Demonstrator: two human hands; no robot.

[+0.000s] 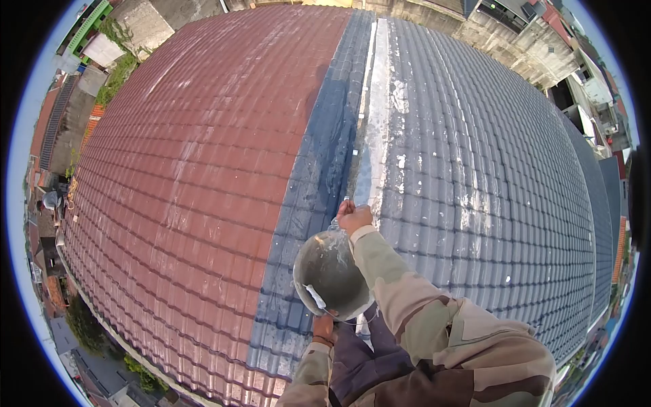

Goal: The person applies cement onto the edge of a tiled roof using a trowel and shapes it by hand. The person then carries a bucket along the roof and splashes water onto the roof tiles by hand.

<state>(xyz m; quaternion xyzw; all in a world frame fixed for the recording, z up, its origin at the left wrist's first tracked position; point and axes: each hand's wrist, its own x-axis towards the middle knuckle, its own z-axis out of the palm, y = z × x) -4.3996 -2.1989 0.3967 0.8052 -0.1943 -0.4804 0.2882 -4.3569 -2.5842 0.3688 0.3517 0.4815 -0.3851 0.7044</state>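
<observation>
A dark, rounded bucket (330,275) with grey-white smears hangs in front of my legs. My left hand (323,330) is at its lower side, fingers mostly hidden behind it, supporting it there. My right hand (354,217) is closed just above the bucket's far side. From its fingers a flat, pale-blue pointed piece (364,178), like a trowel blade, extends over the whitish seam. A bit of clear, crumpled material (334,224) shows beside the right fingers. Both sleeves are camouflage-patterned.
Red roof tiles (183,163) slope away on the left, bordered by a blue-painted strip (319,142). Grey tiles (475,169) spread out on the right. A white-coated seam (380,88) runs between them. Another person (51,201) is at the far left roof edge, with houses beyond.
</observation>
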